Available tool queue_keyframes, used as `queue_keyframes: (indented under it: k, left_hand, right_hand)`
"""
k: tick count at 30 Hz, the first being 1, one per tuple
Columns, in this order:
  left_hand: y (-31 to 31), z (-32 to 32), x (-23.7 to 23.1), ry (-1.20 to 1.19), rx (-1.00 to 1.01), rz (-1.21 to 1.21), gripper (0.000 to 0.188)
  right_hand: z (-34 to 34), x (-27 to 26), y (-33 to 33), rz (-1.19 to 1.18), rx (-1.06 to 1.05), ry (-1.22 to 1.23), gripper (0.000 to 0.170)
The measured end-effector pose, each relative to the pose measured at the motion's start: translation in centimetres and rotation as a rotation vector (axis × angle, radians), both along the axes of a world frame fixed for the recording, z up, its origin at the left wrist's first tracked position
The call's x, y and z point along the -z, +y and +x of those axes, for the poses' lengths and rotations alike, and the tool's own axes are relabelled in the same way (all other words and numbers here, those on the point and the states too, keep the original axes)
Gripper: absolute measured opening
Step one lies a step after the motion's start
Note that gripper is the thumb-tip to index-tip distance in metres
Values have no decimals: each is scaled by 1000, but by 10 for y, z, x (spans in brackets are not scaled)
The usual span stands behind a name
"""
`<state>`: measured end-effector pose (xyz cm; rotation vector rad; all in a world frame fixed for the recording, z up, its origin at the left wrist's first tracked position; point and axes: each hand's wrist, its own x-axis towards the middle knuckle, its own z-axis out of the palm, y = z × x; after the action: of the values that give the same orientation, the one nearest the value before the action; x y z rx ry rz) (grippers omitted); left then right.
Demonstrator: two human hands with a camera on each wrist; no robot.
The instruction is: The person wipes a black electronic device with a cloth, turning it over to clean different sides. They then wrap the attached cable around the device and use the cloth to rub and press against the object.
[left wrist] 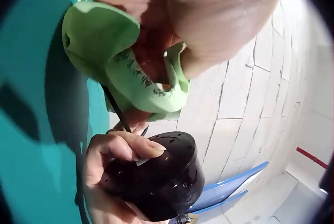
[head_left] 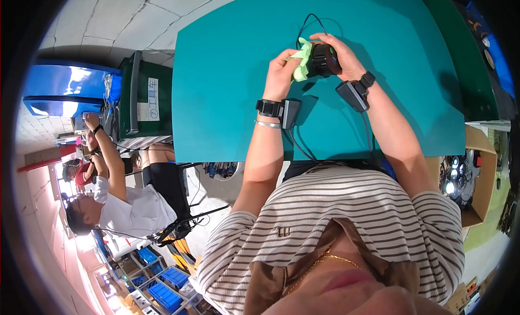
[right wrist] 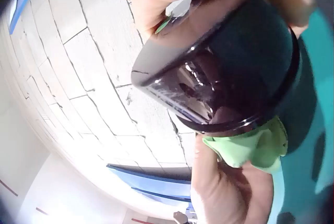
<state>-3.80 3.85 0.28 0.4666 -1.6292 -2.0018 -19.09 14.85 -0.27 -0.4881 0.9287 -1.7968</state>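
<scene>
A glossy black round device (head_left: 323,60) with a dark cable is held above the teal table (head_left: 227,71). The right hand (head_left: 346,60) grips its side, fingers curled around the body in the right wrist view (right wrist: 224,73). Bunched between the thumb and fingers of the left hand (head_left: 280,71) is a light green cloth (head_left: 302,63), with dark writing on it in the left wrist view (left wrist: 141,78). In the head view the cloth lies against or right beside the device; whether they touch is unclear. Small holes show on the device's face (left wrist: 172,143).
The black cable (head_left: 310,16) loops over the table behind the device. A cardboard box (head_left: 485,179) of dark items stands at the right. At the left, a person in a white shirt (head_left: 135,217) sits near a green cabinet (head_left: 127,98). Blue bins (head_left: 165,296) are lower left.
</scene>
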Motion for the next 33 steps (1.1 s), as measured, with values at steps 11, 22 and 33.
queue_keyframes:
  k: [11,22,33]
  left_hand:
    - [3,0,-3,34,-69,21,19]
    - [12,-8,0,46,2,97,23]
    - [17,-11,-7,-347,-260,-572,13]
  right_hand:
    - [0,9,-5,-20,161,59,35]
    - [-5,12,-8,-8,248,176,31]
    - [1,15,-11,-6,251,488,34]
